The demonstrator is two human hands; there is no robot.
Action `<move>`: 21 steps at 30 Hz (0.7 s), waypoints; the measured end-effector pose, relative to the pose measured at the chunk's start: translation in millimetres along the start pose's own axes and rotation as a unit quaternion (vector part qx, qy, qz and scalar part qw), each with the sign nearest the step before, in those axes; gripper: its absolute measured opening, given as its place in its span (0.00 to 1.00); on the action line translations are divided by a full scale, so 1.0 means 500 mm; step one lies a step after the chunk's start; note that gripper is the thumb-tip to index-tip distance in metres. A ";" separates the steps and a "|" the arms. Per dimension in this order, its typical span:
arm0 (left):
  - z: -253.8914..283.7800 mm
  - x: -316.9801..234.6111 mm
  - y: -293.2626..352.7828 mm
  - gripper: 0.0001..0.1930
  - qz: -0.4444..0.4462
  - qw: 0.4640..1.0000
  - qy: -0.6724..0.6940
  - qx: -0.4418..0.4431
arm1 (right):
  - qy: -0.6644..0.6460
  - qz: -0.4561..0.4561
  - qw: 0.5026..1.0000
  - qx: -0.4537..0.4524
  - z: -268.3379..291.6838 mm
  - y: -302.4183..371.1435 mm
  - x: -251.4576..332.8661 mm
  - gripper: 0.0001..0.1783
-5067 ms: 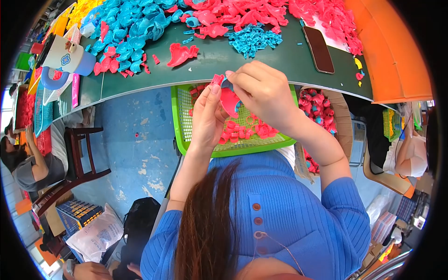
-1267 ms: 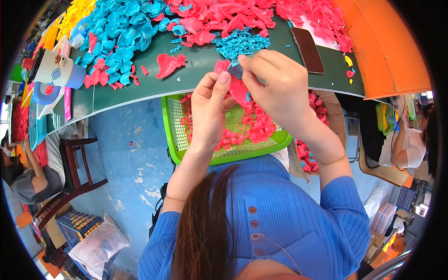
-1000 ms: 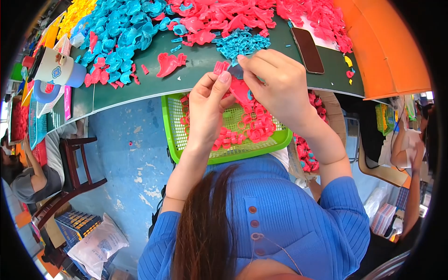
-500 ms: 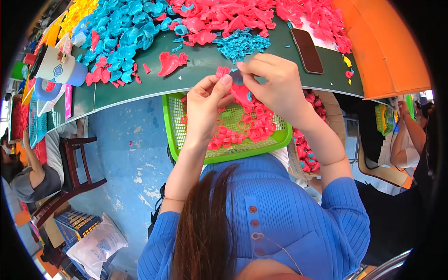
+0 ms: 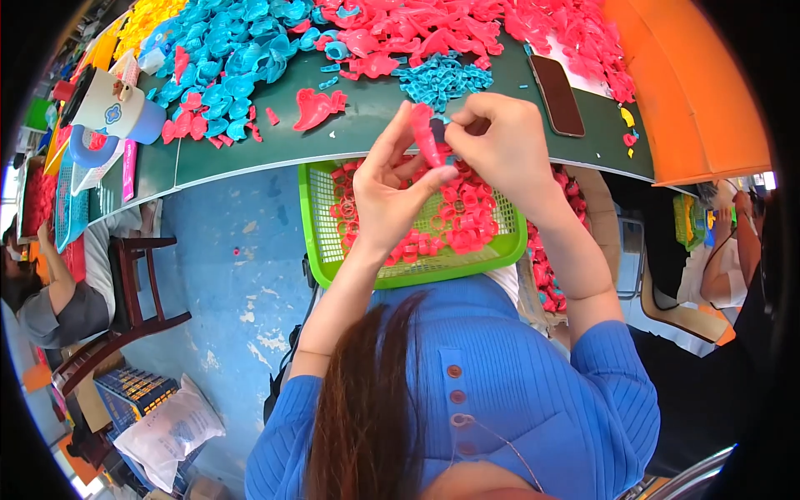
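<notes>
Above the green basket (image 5: 392, 279), my left hand (image 5: 387, 192) grips a curved pink plastic part (image 5: 425, 137) between fingers and thumb, its long side standing upright. My right hand (image 5: 504, 150) is closed in a pinch against the part's right side. Bits of blue show on the part by those fingertips, but what the right fingers pinch is hidden. Many small pink ring-like pieces (image 5: 467, 225) lie in the basket. On the table beyond my hands is a heap of small blue plastic pieces (image 5: 442, 79), and a single pink shell-shaped part (image 5: 317, 108) lies left of it.
Blue shells (image 5: 242, 62) and pink parts (image 5: 408, 33) are heaped along the dark green table (image 5: 250, 146). A phone (image 5: 557, 96) lies right, beside an orange panel (image 5: 683, 92). A white-and-blue cup (image 5: 112, 108) stands left. Other people sit on both sides.
The pink part has turned from low between my hands to upright in my left fingers. My left hand has opened its palm toward the right hand, which stays pinched. The view has shifted slightly.
</notes>
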State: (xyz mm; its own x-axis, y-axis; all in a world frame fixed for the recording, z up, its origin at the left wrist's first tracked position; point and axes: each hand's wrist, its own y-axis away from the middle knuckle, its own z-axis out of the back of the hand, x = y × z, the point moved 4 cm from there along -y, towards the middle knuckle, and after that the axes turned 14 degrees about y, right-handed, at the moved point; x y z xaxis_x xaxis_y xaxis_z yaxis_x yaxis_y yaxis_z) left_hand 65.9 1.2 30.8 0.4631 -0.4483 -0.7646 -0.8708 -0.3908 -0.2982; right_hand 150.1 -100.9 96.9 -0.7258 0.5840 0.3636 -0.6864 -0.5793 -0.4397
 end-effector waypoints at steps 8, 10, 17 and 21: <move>0.016 -0.008 0.007 0.33 -0.082 0.969 -0.222 0.074 | -0.067 -0.038 0.994 0.084 -0.013 -0.019 -0.003 0.06; 0.029 -0.013 0.007 0.30 -0.068 0.982 -0.170 0.044 | -0.079 -0.036 0.993 0.084 -0.022 -0.022 0.003 0.07; 0.091 -0.039 0.010 0.27 -0.052 0.996 -0.039 -0.061 | -0.175 -0.010 0.973 0.148 -0.073 -0.055 0.040 0.15; 0.170 -0.071 0.016 0.26 -0.078 0.986 0.030 -0.141 | -0.094 0.077 0.983 0.140 -0.141 -0.147 0.073 0.11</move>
State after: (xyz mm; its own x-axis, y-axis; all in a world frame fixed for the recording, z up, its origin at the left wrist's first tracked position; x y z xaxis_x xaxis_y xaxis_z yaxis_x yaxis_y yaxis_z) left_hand 28.7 82.3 7.1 0.6039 -0.4084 -0.6845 -0.7114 -0.6634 -0.2318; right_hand 177.6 3.2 84.5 -0.7994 0.3771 0.4676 -0.5348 -0.8014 -0.2680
